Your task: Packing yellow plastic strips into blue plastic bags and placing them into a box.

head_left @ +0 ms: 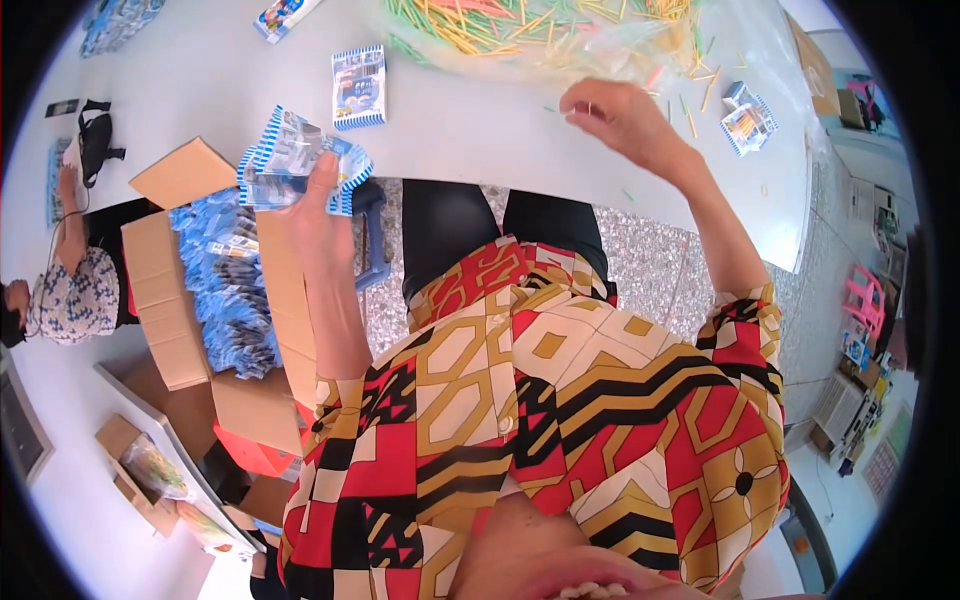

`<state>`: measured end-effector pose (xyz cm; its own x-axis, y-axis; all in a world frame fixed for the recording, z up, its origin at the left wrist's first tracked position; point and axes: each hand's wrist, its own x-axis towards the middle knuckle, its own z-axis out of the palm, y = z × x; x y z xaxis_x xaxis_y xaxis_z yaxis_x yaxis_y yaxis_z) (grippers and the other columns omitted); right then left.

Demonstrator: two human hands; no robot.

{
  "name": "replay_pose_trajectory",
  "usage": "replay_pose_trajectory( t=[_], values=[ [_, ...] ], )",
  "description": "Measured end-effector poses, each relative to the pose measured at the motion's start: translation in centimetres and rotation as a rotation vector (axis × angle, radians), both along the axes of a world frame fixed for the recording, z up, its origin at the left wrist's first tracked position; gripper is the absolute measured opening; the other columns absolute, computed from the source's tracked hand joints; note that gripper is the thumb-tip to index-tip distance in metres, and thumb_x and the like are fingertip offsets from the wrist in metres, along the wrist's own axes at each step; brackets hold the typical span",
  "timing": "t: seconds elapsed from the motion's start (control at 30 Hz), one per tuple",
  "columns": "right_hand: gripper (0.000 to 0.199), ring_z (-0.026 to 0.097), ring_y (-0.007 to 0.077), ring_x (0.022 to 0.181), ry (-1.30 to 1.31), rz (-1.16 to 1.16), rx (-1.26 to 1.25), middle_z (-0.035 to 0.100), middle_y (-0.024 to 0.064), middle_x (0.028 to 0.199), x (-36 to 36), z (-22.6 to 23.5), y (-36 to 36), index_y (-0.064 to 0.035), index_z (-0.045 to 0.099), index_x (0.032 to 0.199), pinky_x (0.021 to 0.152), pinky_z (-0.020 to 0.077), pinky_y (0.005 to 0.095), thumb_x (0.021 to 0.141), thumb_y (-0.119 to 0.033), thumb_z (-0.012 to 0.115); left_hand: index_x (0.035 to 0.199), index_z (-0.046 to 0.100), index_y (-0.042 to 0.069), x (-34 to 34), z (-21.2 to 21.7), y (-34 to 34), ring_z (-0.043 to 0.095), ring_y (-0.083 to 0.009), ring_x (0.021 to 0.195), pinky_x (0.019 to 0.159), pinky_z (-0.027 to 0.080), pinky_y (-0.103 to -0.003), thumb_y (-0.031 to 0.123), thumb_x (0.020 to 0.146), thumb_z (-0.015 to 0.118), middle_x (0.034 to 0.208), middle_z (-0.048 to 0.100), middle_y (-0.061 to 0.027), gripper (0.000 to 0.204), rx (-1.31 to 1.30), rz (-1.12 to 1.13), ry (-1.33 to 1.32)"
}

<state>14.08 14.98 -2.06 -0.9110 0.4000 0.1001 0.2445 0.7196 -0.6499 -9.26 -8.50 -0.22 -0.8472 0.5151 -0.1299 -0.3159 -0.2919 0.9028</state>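
Observation:
My left hand (322, 218) is closed around a few blue-and-white plastic packets (286, 150), held over the table's near edge beside the open carton. The thumb lies across the top packet. Out over the table, my right hand (632, 122) has its fingers curled together; whatever they may hold is too small to make out. Just beyond that hand spreads a heap of thin pastel sticks (480, 28) in green, yellow and pink, partly on clear plastic film (640, 50). One flat blue-and-white packet (358, 88) lies on the white table (450, 120) between my hands.
An open cardboard carton (160, 300) full of blue packets (232, 290) stands at my left, near a blue stool (374, 235). Another packet (749, 120) and loose sticks lie at the table's right. Far left, another person's arm (70, 225) reaches by a black strapped item (96, 145).

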Motion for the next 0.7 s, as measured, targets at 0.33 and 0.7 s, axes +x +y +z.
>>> replay_pose_trajectory(
  t=[0.33, 0.7],
  values=[
    [0.012, 0.055, 0.0165, 0.069, 0.125, -0.039, -0.035, 0.059, 0.0049, 0.077, -7.4, 1.0, 3.9, -0.0006, 0.059, 0.086, 0.063, 0.0450, 0.0300, 0.083, -0.012, 0.060, 0.115, 0.051, 0.001, 1.9, 1.7, 0.8, 0.059, -0.0190, 0.092, 0.084, 0.049, -0.033, -0.010, 0.072, 0.067, 0.106, 0.059, -0.0101, 0.047, 0.032, -0.036, 0.035],
    [0.026, 0.056, 0.0323, 0.089, -0.070, -0.116, 0.304, 0.056, 0.0138, 0.094, -13.0, -3.5, 4.0, -0.0031, 0.055, 0.092, 0.073, 0.0446, 0.0427, 0.076, -0.022, 0.062, 0.115, 0.051, 0.002, 1.5, 1.1, 1.1, 0.059, -0.0180, 0.093, 0.085, 0.047, -0.032, -0.009, 0.071, 0.068, 0.106, 0.059, -0.0082, 0.049, 0.026, -0.055, 0.001]
  ],
)
